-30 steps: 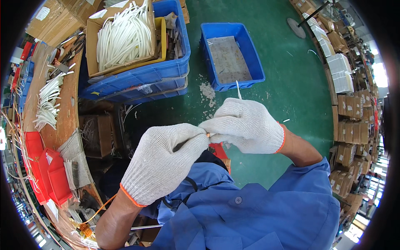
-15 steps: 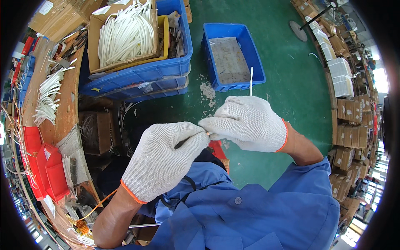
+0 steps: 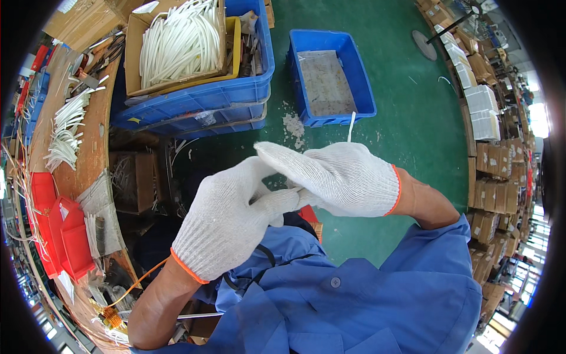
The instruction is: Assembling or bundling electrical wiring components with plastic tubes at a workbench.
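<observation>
Both my hands wear white knitted gloves and meet in front of my chest. A thin white tube sticks up behind my right hand, whose fingers are curled around it; its lower part is hidden. The right thumb is raised and stretched across toward the left fingers. My left hand is closed, with its thumb and fingertips pressed against the right hand's fingers. Whatever lies between the left fingertips is covered by the gloves.
On the left, a wooden bench carries cut white tubes and red bins. A cardboard box of white tubes rests on stacked blue crates. Ahead on the green floor stands a blue tub; stacked cartons line the right.
The right thumb has lifted off the pinch and now reaches leftward over the left fingers. The small copper-coloured tip between the hands is now hidden. The tube's end has dropped slightly.
</observation>
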`<state>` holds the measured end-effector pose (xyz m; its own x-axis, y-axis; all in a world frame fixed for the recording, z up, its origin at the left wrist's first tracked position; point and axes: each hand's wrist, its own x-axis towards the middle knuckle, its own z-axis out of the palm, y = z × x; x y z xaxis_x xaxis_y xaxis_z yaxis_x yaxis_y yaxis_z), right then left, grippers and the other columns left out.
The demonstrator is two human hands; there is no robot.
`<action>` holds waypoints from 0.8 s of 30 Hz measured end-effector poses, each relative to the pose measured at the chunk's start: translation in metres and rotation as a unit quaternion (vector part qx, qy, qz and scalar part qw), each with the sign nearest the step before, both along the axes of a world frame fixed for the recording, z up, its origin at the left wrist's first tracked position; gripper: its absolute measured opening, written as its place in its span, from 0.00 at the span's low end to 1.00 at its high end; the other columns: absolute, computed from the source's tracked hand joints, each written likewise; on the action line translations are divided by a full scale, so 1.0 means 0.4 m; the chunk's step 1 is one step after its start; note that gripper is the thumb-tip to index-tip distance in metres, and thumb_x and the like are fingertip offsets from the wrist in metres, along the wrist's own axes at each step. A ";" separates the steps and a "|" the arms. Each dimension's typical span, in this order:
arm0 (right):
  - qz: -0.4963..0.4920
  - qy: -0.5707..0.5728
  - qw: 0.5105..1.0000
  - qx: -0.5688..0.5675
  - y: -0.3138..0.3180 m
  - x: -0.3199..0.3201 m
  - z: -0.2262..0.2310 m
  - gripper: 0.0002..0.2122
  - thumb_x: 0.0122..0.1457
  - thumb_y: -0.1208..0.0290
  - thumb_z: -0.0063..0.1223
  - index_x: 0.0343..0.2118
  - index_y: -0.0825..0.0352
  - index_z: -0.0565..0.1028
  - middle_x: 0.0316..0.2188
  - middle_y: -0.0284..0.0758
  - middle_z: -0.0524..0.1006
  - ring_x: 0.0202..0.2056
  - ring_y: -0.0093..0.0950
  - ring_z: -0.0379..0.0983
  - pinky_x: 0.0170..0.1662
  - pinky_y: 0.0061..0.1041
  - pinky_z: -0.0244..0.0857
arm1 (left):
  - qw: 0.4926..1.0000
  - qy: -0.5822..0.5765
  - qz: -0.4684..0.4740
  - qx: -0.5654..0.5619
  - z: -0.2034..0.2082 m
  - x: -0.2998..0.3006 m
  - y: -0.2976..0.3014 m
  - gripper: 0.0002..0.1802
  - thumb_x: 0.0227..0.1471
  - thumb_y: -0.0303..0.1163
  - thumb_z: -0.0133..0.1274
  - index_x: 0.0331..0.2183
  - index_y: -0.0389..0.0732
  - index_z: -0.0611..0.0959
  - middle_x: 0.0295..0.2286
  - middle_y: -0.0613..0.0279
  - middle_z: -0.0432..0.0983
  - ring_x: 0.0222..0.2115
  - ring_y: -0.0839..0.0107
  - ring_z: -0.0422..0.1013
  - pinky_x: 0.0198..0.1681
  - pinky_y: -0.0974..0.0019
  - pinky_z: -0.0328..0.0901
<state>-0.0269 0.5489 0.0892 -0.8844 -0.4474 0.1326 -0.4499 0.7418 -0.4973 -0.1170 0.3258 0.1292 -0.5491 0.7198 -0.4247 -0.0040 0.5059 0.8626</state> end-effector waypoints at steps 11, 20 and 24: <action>0.033 0.123 0.988 -0.085 -0.022 -0.008 -0.033 0.40 0.46 0.79 0.67 0.68 0.67 0.71 0.38 0.39 0.81 0.31 0.39 0.79 0.33 0.34 0.74 | 0.998 -0.032 0.008 0.047 -0.019 -0.023 -0.031 0.29 0.60 0.38 0.67 0.55 0.27 0.79 0.29 0.55 0.85 0.28 0.77 0.78 0.36 0.69 0.73; 0.010 0.063 0.992 -0.108 -0.049 -0.017 -0.035 0.32 0.51 0.77 0.72 0.62 0.68 0.77 0.39 0.37 0.86 0.31 0.38 0.82 0.36 0.33 0.77 | 0.992 0.001 0.037 -0.117 0.081 -0.015 -0.147 0.10 0.61 0.28 0.60 0.35 0.29 0.89 0.24 0.58 0.83 0.24 0.78 0.77 0.30 0.69 0.70; 0.023 0.003 0.993 -0.119 -0.065 -0.013 -0.070 0.32 0.55 0.75 0.71 0.65 0.65 0.74 0.38 0.35 0.87 0.33 0.37 0.83 0.37 0.31 0.77 | 0.984 0.173 0.003 -0.030 0.020 0.033 -0.157 0.07 0.59 0.26 0.61 0.35 0.30 0.87 0.26 0.50 0.83 0.25 0.68 0.80 0.32 0.65 0.72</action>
<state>-0.0322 0.5229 0.0613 -0.8622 -0.4435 0.2448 -0.4848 0.5824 -0.6526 -0.1038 0.2628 0.1372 -0.6721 0.6956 -0.2537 0.2816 0.5571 0.7813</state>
